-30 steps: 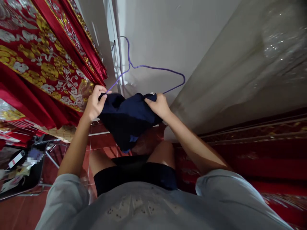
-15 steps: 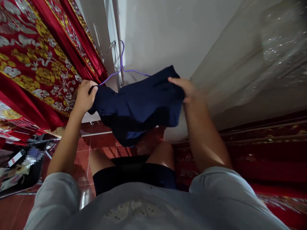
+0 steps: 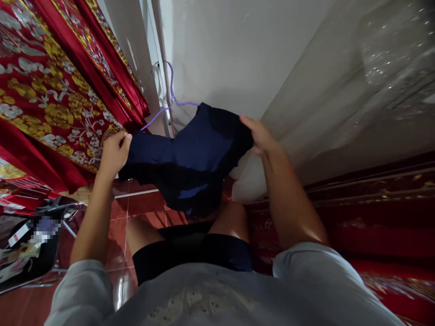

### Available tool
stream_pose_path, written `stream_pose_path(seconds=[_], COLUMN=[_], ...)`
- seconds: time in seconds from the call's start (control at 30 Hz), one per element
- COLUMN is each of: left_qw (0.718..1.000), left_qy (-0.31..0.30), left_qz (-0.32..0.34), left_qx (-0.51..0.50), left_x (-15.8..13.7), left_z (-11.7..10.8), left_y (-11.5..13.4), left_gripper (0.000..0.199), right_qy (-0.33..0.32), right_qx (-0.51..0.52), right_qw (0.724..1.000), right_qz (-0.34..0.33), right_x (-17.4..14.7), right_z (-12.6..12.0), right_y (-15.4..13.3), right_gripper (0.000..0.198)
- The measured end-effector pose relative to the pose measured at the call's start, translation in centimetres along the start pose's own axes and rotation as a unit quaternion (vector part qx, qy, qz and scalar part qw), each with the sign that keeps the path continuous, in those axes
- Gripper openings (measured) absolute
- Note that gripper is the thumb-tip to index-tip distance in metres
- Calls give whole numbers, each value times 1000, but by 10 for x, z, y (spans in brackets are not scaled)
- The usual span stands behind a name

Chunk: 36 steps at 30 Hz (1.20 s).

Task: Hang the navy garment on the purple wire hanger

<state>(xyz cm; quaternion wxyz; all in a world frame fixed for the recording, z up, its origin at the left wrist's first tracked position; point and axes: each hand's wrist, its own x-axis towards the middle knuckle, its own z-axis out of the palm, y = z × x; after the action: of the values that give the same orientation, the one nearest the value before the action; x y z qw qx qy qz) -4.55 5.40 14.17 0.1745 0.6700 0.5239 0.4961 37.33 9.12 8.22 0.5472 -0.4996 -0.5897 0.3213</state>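
Farther out to the side than a second ago, the right hand (image 3: 261, 136) pinches one sleeve-like end of the dark navy soft-cloth garment (image 3: 200, 145) between thumb and fingers, while the left hand (image 3: 115, 151) pinches the opposite end, fingertips partly hidden. Spread between them, the garment conceals the lower part of the slim purple hanger (image 3: 171, 83), whose hook curves near red cloth with gold and silver flowers (image 3: 61, 113). Lower left, a black surface on metal tubing (image 3: 49, 258), cut off at the edge, carries pale flat items and something pixelated.
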Motion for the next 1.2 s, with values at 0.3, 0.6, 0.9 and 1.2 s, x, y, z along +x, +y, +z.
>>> stream_pose_path(seconds=[0.3, 0.6, 0.9, 1.2], left_qw=[980, 945, 922, 994], left_qy=[9, -136, -365, 27], left_qz=[196, -159, -123, 101], left_qx=[-24, -253, 53, 41], left_x=[-11, -29, -100, -10], left_z=[28, 42, -9, 3], left_y=[89, 82, 81, 42], left_gripper=[29, 33, 34, 22], right_qy=[181, -282, -216, -64], right_qx=[212, 25, -63, 230], right_qw=[956, 941, 968, 971], right_qz=[-89, -185, -108, 13], right_x=[-23, -119, -76, -21], right_z=[4, 52, 70, 75], right_y=[-47, -66, 8, -1], right_gripper=[31, 33, 51, 54])
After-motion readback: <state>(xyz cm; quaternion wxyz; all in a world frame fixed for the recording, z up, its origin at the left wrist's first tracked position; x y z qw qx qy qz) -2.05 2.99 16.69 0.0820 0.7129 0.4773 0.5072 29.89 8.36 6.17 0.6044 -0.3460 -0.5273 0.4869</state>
